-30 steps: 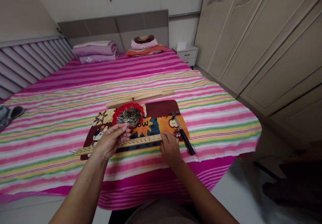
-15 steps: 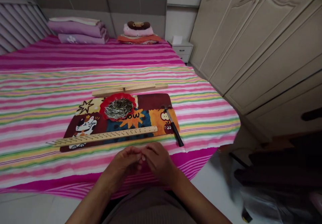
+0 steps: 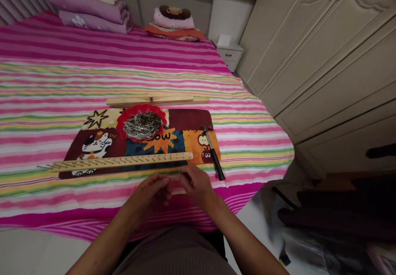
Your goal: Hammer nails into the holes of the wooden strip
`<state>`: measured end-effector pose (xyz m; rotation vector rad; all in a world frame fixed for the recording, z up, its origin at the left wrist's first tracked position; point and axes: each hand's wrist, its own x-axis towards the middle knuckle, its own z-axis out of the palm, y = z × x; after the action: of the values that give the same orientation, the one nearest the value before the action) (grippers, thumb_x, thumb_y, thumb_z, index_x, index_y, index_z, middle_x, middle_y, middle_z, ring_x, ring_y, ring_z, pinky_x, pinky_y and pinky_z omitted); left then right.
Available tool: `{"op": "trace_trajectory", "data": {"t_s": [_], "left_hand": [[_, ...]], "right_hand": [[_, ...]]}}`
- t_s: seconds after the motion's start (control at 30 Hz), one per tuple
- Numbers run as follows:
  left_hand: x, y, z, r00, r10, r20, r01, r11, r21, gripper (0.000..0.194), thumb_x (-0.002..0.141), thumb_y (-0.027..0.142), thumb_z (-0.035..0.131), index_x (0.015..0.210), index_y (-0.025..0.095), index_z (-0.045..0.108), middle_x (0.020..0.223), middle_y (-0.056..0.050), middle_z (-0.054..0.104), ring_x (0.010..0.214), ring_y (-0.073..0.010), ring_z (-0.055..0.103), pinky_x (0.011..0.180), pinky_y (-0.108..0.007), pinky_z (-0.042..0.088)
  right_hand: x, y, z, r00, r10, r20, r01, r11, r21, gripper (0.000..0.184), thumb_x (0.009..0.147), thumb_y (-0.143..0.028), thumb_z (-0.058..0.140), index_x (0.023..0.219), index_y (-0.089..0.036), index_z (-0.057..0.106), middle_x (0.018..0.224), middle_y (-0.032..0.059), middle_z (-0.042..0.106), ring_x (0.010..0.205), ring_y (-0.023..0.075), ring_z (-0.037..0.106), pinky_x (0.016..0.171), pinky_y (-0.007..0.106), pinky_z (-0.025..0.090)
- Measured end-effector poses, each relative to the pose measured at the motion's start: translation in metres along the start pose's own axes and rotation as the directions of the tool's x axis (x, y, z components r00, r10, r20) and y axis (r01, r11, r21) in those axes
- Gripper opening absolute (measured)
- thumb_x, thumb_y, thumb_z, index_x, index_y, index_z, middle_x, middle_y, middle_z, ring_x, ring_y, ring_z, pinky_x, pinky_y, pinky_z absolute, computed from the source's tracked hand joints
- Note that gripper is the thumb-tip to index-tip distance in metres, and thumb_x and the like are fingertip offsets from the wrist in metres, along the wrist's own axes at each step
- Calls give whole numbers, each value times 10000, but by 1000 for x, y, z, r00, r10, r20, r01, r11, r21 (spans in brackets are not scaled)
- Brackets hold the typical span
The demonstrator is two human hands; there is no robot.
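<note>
My left hand hovers over the near side of the bed, thumb and fingers pinched together; anything between them is too small to make out. Just apart from it, my right hand has its fingers curled in, close to the right end of a wooden strip. Several nails stand slanted along that strip, and its right end shows bare holes. Behind it sits a red scalloped bowl heaped with loose nails. A hammer with a black handle lies to the right of my right hand.
A patterned mat lies under the bowl, strip and hammer on the striped bedsheet. More wooden strips rest behind the bowl. Folded bedding is at the head of the bed; a wardrobe stands on the right.
My hands, whose fingertips were touching, have moved apart, the right one slightly up and to the right. The view has tilted downward a little.
</note>
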<state>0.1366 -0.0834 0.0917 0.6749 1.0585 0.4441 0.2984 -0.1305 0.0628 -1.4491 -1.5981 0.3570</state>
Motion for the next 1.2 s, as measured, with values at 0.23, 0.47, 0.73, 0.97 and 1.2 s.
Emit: {"op": "trace_trajectory", "data": {"t_s": [0.23, 0.47, 0.73, 0.97, 1.2], "left_hand": [[15, -11, -7, 994, 95, -61, -84, 982, 166, 392, 526, 441, 747, 726, 176, 539, 584, 18, 622, 505, -113, 557, 492, -236, 411], [26, -14, -10, 969, 229, -96, -171, 897, 408, 334, 575, 466, 644, 732, 185, 551, 568, 27, 594, 522, -128, 558, 523, -260, 422], [39, -12, -4, 937, 325, -125, -224, 838, 498, 288, 639, 444, 592, 784, 197, 561, 561, 35, 578, 511, -134, 546, 516, -264, 428], [48, -9, 9, 808, 582, -96, -353, 608, 711, 249, 780, 364, 516, 942, 223, 639, 790, -19, 697, 690, -172, 640, 689, -298, 482], [67, -22, 16, 562, 827, 7, -445, 296, 845, 305, 862, 353, 453, 1016, 190, 659, 1051, -101, 708, 965, -222, 647, 884, -337, 475]], "right_hand": [[37, 18, 3, 952, 301, -48, -282, 929, 238, 158, 863, -293, 495, 742, -216, 561, 608, -39, 553, 560, 109, 520, 558, 217, 419], [45, 34, 16, 992, 68, -108, -62, 996, 58, 151, 865, -238, 539, 756, -222, 642, 867, 39, 651, 880, 167, 579, 823, 312, 450], [43, 47, 24, 997, 46, -67, -52, 994, -92, 138, 851, -204, 587, 742, -217, 671, 874, 35, 651, 858, 166, 562, 791, 310, 424], [41, 45, 25, 1000, -6, -2, 6, 972, -235, 158, 879, -204, 559, 762, -208, 665, 863, 36, 643, 838, 177, 522, 777, 323, 381], [39, 45, 25, 999, -42, 27, 48, 947, -316, 122, 873, -183, 573, 799, -192, 670, 887, 42, 647, 833, 186, 498, 753, 325, 353]]}}
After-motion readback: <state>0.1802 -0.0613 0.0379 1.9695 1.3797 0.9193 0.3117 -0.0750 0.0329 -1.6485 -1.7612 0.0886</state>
